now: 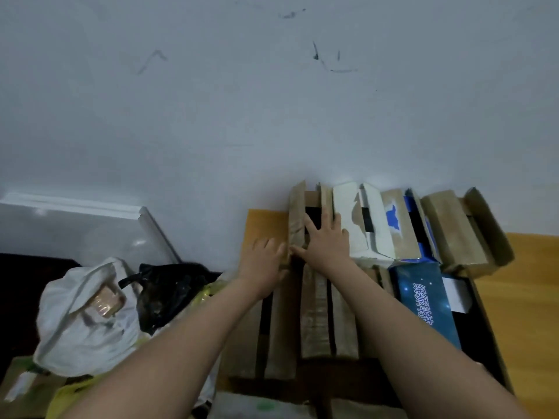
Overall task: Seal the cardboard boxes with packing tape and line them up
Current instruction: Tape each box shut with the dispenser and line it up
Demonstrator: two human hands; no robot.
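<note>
At 6 o'clock, brown cardboard boxes (314,313) lie side by side, with a blue printed box (429,300) at their 3 o'clock. At 8 o'clock a white bag (84,328) holds something tan, with a black bag (163,291) beside it. Farther back on the desk (263,222), the left hand (266,258), fingers straight, presses the open carton (298,213) on its left flap. The right hand (326,237) lies spread over the carton's opening. At 3 o'clock of the carton stand a torn white box (348,207) and a blue-starred box (399,225).

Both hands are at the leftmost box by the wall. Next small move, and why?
Probably fold the leftmost box shut: its left flap stands up, the left hand sits at that flap's outer side, and the right hand lies flat over the dark opening. No tape in view.
</note>
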